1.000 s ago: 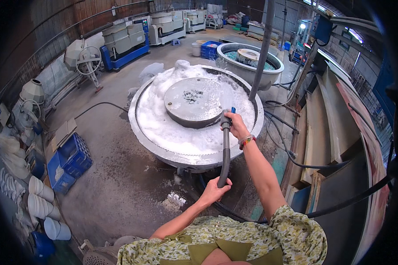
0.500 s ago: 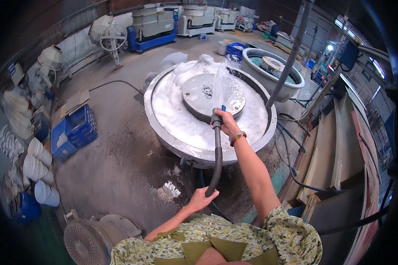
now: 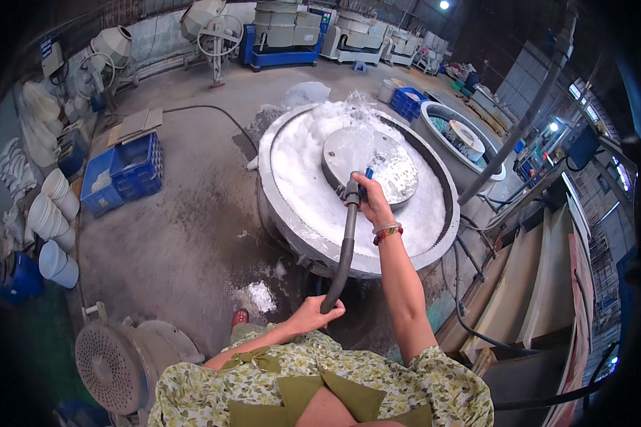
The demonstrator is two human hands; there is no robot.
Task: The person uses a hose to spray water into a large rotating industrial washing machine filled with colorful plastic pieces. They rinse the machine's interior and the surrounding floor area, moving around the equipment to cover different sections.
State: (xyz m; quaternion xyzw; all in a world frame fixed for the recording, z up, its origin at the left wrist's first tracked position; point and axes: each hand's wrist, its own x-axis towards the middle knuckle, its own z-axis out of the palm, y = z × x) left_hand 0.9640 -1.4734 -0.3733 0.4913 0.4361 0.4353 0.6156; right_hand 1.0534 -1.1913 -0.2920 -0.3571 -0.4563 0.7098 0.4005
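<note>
My right hand is closed round the valve end of a dark grey hose, beside a small blue valve lever. Lower down, my left hand grips the same hose near my body. Water sprays from the hose's end and splashes over a round metal hub. This hub stands in the middle of a large round grey tub. White foam fills the ring around the hub; what lies under the foam is hidden.
A second round tub with blue-green contents stands behind at right, past a slanting metal post. Blue crates and stacked white buckets line the left. Boards lean at right. A perforated round machine part is at lower left.
My view has shifted, so the tub sits slightly farther right and lower. A red shoe has come into view near my left forearm. Both hands keep their hold while water still flows.
</note>
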